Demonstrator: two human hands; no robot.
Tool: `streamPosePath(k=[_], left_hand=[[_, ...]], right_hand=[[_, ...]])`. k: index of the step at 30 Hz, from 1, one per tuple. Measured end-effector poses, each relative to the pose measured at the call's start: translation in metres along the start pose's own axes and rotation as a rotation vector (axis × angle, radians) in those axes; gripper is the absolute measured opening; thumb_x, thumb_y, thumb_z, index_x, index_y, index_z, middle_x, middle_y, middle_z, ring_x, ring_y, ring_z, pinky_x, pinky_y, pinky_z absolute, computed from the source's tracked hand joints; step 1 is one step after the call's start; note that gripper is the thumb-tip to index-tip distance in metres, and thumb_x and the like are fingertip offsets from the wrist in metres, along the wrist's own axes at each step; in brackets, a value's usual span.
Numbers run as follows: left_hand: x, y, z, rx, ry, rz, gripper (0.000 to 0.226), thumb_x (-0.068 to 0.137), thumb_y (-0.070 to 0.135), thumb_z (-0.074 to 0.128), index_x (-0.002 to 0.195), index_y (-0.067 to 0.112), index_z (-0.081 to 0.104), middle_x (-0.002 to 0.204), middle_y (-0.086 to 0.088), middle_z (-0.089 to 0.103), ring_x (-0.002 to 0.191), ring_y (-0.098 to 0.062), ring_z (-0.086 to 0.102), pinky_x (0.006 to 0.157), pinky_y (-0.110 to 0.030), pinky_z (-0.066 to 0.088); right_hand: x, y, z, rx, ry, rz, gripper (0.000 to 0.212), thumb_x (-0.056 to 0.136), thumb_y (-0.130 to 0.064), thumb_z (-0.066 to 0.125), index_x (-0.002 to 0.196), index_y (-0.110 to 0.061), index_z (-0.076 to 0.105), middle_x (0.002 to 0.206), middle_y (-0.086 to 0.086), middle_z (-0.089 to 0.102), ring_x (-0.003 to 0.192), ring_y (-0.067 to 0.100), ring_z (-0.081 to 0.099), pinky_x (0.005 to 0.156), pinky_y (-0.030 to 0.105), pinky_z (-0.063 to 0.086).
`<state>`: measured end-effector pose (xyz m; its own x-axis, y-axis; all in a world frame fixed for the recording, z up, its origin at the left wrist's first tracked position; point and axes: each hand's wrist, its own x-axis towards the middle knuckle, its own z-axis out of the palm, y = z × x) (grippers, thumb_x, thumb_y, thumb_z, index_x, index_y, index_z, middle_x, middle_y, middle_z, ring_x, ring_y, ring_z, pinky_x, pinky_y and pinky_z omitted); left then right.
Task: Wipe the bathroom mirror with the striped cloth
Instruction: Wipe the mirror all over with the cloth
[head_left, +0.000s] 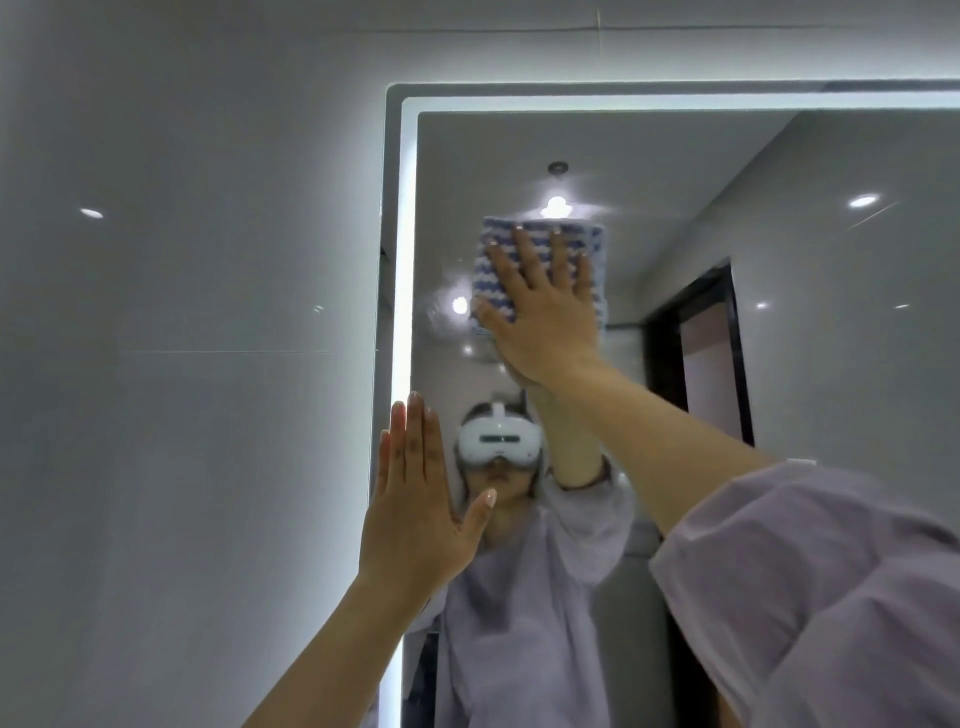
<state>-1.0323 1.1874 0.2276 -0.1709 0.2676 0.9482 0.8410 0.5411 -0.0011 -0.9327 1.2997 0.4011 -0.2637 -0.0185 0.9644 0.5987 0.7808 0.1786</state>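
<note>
The right hand (540, 306) is pressing the blue-and-white striped cloth (540, 270) flat against the bathroom mirror (675, 171), fingers spread wide across the fabric. The cloth is lying in the upper left part of the glass, near the top edge and just right of the left edge. Its top border is sitting just below a reflected ceiling light (556, 207).

The left hand (415, 509) is resting flat and open against the lit frame strip (408, 234) along the mirror's left edge, fingers together and pointing up, thumb angled out to the right over the glass.

The lit strip is running up the left side and turning across the top (675, 101). A smeared patch (447, 312) is showing on the glass between the cloth and the left strip. To the right of the cloth, the glass is extending unobstructed to the frame edge. The grey tiled wall (182, 312) is lying beyond the left frame. A lilac sleeve (810, 582) is covering the right forearm.
</note>
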Motion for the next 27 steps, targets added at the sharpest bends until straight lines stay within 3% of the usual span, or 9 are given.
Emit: streamPosePath(k=[7, 13, 16, 19, 24, 27], left_hand=[[0.000, 0.003, -0.010, -0.031, 0.034, 0.020, 0.095, 0.085, 0.072, 0.029, 0.151, 0.006, 0.010, 0.158, -0.012, 0.013, 0.146, -0.027, 0.009, 0.116, -0.036, 0.002], [0.001, 0.001, -0.009, 0.014, 0.018, 0.020, 0.098, 0.083, 0.074, 0.021, 0.151, 0.005, 0.005, 0.160, -0.012, 0.006, 0.147, -0.025, 0.001, 0.115, -0.031, -0.007], [0.000, -0.002, -0.005, 0.018, -0.001, 0.026, 0.100, 0.083, 0.073, 0.023, 0.151, 0.004, -0.003, 0.160, -0.012, -0.007, 0.147, -0.026, -0.009, 0.117, -0.033, -0.008], [-0.001, -0.004, -0.001, 0.010, -0.019, 0.034, 0.099, 0.083, 0.074, 0.013, 0.149, 0.004, -0.012, 0.159, -0.011, -0.018, 0.147, -0.024, -0.017, 0.120, -0.036, -0.004], [-0.002, -0.006, -0.001, 0.010, -0.039, 0.041, 0.099, 0.082, 0.076, 0.003, 0.148, 0.004, -0.014, 0.158, -0.012, -0.021, 0.146, -0.024, -0.019, 0.121, -0.040, 0.000], [-0.002, -0.006, -0.001, 0.014, -0.041, 0.052, 0.098, 0.084, 0.074, 0.008, 0.149, 0.003, -0.013, 0.158, -0.013, -0.019, 0.147, -0.025, -0.018, 0.121, -0.041, 0.000]], right_hand=[[-0.007, -0.076, 0.011, 0.028, -0.074, -0.189, 0.071, 0.096, -0.062, 0.021, 0.153, -0.028, -0.004, 0.162, 0.002, -0.009, 0.147, 0.032, -0.012, 0.117, 0.050, -0.012], [-0.007, -0.065, 0.005, -0.009, -0.130, -0.258, 0.073, 0.096, -0.062, 0.022, 0.153, -0.028, -0.006, 0.162, 0.000, -0.010, 0.147, 0.030, -0.014, 0.119, 0.048, -0.010], [-0.014, -0.038, 0.003, -0.014, -0.113, -0.245, 0.074, 0.094, -0.064, 0.021, 0.153, -0.029, -0.005, 0.162, -0.002, -0.009, 0.147, 0.027, -0.014, 0.119, 0.046, -0.009], [-0.027, 0.005, -0.001, -0.040, -0.087, -0.195, 0.071, 0.094, -0.065, 0.020, 0.153, -0.032, -0.004, 0.162, -0.005, -0.008, 0.147, 0.024, -0.014, 0.119, 0.043, -0.012], [-0.047, 0.097, -0.011, -0.098, -0.109, -0.080, 0.065, 0.097, -0.060, 0.016, 0.149, -0.035, -0.014, 0.161, -0.004, -0.015, 0.147, 0.023, -0.017, 0.119, 0.044, -0.010], [-0.066, 0.149, -0.018, -0.068, -0.099, 0.059, 0.063, 0.098, -0.058, 0.013, 0.151, -0.033, -0.010, 0.161, -0.004, -0.015, 0.146, 0.022, -0.020, 0.119, 0.045, -0.009]])
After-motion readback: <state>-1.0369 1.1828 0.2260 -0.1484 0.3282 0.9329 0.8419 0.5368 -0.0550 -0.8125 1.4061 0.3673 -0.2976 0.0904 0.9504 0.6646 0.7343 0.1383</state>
